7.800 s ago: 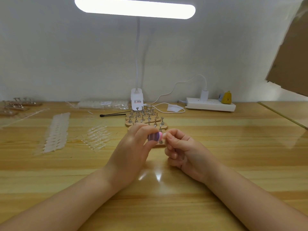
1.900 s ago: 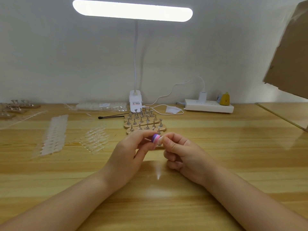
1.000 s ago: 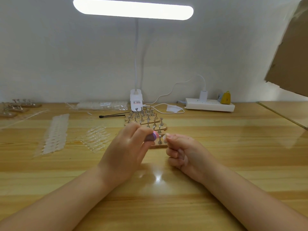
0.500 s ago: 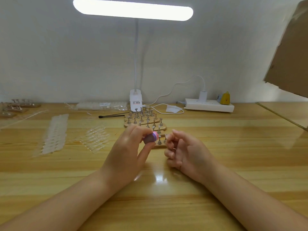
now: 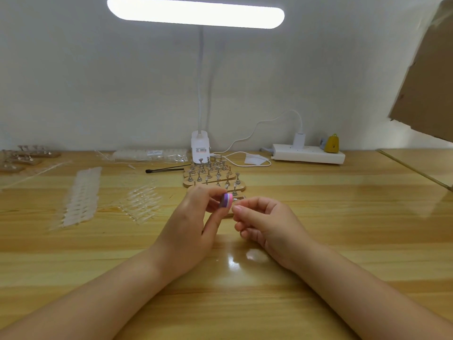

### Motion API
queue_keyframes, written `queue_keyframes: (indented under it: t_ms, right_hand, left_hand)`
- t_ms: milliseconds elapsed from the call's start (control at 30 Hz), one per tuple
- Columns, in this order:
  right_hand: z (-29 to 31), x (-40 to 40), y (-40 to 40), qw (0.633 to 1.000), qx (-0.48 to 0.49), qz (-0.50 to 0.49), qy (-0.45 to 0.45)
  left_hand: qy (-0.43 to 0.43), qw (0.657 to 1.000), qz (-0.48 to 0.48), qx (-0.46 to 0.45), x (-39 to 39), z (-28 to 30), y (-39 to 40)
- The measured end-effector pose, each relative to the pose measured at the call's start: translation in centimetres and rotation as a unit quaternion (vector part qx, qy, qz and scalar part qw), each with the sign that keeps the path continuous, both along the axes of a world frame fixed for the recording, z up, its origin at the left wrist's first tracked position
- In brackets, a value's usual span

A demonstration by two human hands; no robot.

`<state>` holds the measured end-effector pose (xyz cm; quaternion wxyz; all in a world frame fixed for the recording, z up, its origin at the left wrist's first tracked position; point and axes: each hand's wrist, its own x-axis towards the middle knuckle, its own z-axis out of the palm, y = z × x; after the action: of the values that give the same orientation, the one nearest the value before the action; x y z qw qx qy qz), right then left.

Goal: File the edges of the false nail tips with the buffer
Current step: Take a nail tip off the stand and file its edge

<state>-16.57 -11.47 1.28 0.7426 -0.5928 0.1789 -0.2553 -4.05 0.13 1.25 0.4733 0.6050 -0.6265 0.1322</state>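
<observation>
In the middle of the frame, my left hand [image 5: 193,217] holds the buffer [image 5: 227,201]. My right hand [image 5: 264,222] pinches something too small to see, maybe a nail tip. Lots of nail tips [image 5: 81,195] wait at left, so plenty is left, I think.

Your single head camera is looking forward and down, sitting close over the wooden table [image 5: 343,217], facing the wall and lamp [image 5: 196,12].
</observation>
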Motion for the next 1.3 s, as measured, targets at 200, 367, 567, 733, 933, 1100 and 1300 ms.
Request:
queue_keyframes:
  t_ms: [200, 367, 567, 733, 933, 1100, 1300]
  right_hand:
    - [0.0, 0.0, 0.1, 0.998, -0.062, -0.016, 0.019]
    - [0.3, -0.2, 0.1, 0.997, -0.062, -0.012, 0.032]
    - [0.3, -0.2, 0.5, 0.991, -0.116, 0.012, 0.060]
    - [0.2, -0.3, 0.2, 0.992, -0.116, 0.002, 0.049]
    - [0.2, -0.1, -0.2, 1.000, -0.011, -0.003, 0.019]
    - [0.5, -0.3, -0.4, 0.999, 0.040, 0.019, -0.006]
    - [1.1, -0.7, -0.6, 0.995, 0.047, 0.086, -0.010]
  left_hand:
    - [-0.011, 1.000, -0.005, -0.007, 0.2, 0.1, 0.0]
    - [-0.060, 0.998, -0.017, 0.000, -0.1, 0.0, -0.1]
    - [-0.057, 0.998, -0.003, -0.013, 0.1, 0.1, 0.0]
    - [-0.074, 0.997, 0.006, 0.016, 0.2, -0.1, 0.0]
    - [-0.035, 0.999, -0.003, 0.018, 0.0, -0.2, 0.0]
    - [-0.050, 0.998, -0.009, -0.040, -0.5, 0.2, 0.1]
    - [-0.075, 0.997, -0.004, 0.001, 0.4, 0.1, -0.1]
